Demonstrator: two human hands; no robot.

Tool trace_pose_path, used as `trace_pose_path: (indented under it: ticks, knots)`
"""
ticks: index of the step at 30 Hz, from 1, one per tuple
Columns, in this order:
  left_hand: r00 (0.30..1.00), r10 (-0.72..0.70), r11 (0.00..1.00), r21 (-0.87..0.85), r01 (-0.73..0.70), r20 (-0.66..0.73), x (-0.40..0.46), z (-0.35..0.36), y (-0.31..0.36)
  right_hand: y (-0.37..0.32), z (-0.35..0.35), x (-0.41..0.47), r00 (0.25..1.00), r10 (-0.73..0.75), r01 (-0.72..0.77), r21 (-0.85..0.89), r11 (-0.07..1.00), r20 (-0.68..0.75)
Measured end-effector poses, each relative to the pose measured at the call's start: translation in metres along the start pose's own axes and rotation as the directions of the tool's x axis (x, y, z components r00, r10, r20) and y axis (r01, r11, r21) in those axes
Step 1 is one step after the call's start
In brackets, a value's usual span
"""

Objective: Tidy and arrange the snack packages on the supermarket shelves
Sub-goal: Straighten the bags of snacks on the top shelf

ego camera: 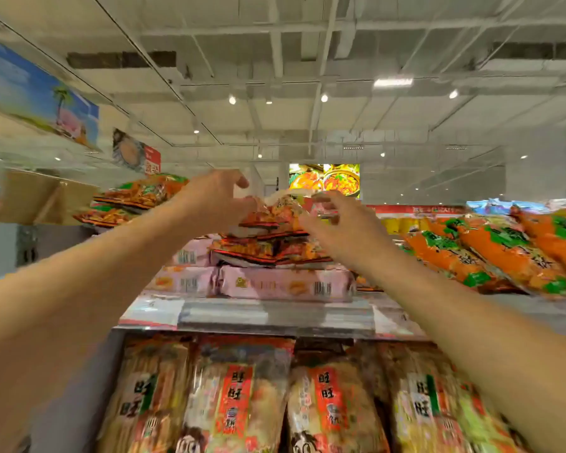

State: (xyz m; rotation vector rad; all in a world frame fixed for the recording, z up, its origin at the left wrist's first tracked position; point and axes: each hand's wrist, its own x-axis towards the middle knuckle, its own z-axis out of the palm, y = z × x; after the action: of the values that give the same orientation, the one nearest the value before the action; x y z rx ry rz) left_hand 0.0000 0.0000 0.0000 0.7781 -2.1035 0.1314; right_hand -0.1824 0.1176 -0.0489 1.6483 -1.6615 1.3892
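Observation:
On the top shelf [275, 313] a small pile of orange-red snack packages [262, 250] lies on flat pink packages [285, 282]. Both my arms reach up to the topmost orange-red package [280, 209]. My left hand [216, 197] curls its fingers round the package's left end. At the right end my right hand [337, 220] has its thumb above and its fingers below, pinching it. The picture is blurred, so the exact contact is hard to make out.
More orange-red packs [134, 194] are stacked at the far left beside a cardboard box [36, 197]. Long orange-and-green bags [504, 253] lie slanted on the right of the shelf. Upright rice-cracker bags [236, 397] fill the shelf below.

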Motion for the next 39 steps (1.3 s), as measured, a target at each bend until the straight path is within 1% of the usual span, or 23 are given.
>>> trace_pose_path:
  ticks: [2,3,4,5,7,10,12,14,16,18,20,21,23,25,27,29,32,36,38,39]
  knots:
    - [0.992,-0.080,0.992,0.110,0.069,0.098,0.013,0.006,0.000,0.001,0.008,0.015,0.996,0.060,-0.059,-0.013,0.998,0.070]
    - [0.985,-0.089,0.987,0.144,0.067,0.150,0.020,0.011,-0.003,0.003,0.013,0.022,0.990,0.084,-0.081,-0.031,0.996,0.112]
    - [0.971,-0.113,0.985,0.154,0.081,0.210,0.022,0.015,-0.004,0.003,0.018,0.026,0.982,0.106,-0.099,-0.053,0.994,0.154]
    - [0.963,-0.109,0.986,0.151,0.074,0.246,0.026,0.021,-0.007,0.004,0.023,0.029,0.979,0.116,-0.109,-0.053,0.993,0.169]
    - [0.952,-0.106,0.984,0.171,0.058,0.287,0.029,0.028,-0.010,0.010,0.031,0.033,0.978,0.128,-0.112,-0.106,0.988,0.166]
    - [0.932,-0.122,0.976,0.211,0.051,0.340,0.029,0.027,-0.007,0.014,0.036,0.038,0.984,0.112,-0.075,-0.240,0.968,0.141]
    - [0.925,-0.119,0.974,0.222,0.039,0.362,0.027,0.025,-0.003,0.015,0.037,0.038,0.983,0.119,-0.082,-0.253,0.964,0.137]
    - [0.938,-0.099,0.973,0.228,0.022,0.332,0.024,0.024,0.000,0.017,0.036,0.037,0.983,0.139,-0.112,-0.210,0.971,0.122]
    - [0.964,-0.063,0.980,0.199,0.011,0.259,0.017,0.022,0.002,0.016,0.037,0.034,0.987,0.140,-0.127,-0.159,0.979,0.073]
    - [0.987,-0.029,0.987,0.158,0.003,0.159,0.009,0.019,0.002,0.013,0.034,0.031,0.991,0.134,-0.134,-0.090,0.987,0.000]
    - [1.000,0.028,0.990,0.137,-0.029,0.011,0.002,0.015,0.001,0.007,0.024,0.026,0.990,0.126,-0.125,0.018,0.992,-0.070]
    - [0.995,0.075,0.992,0.107,-0.067,-0.072,-0.002,0.015,0.002,0.004,0.017,0.021,0.987,0.123,-0.116,0.070,0.991,-0.099]
    - [0.966,0.145,0.988,-0.027,-0.154,-0.215,-0.012,0.019,0.009,0.000,0.001,0.009,0.981,0.118,-0.099,0.130,0.987,-0.152]
    - [0.942,0.191,0.955,-0.169,-0.243,-0.277,-0.023,0.029,0.026,0.003,-0.021,-0.011,0.974,0.123,-0.097,0.141,0.985,-0.193]
    - [0.920,0.261,0.906,-0.254,-0.338,-0.293,-0.034,0.044,0.047,0.011,-0.043,-0.036,0.965,0.165,-0.140,0.133,0.981,-0.204]
    - [0.891,0.345,0.836,-0.334,-0.435,-0.295,-0.045,0.061,0.074,0.020,-0.068,-0.065,0.953,0.226,-0.207,0.110,0.972,-0.202]
    - [0.846,0.452,0.722,-0.441,-0.533,-0.283,-0.059,0.086,0.125,0.036,-0.108,-0.107,0.926,0.284,-0.273,0.077,0.959,-0.249]
    - [0.798,0.541,0.582,-0.567,-0.583,-0.265,-0.085,0.116,0.205,0.057,-0.170,-0.161,0.878,0.336,-0.343,0.042,0.938,-0.341]
    - [0.774,0.586,0.544,-0.590,-0.596,-0.241,-0.099,0.130,0.246,0.068,-0.205,-0.189,0.847,0.385,-0.408,0.018,0.913,-0.365]
    - [0.762,0.603,0.528,-0.597,-0.604,-0.236,-0.105,0.136,0.267,0.074,-0.223,-0.203,0.835,0.401,-0.444,-0.030,0.896,-0.377]
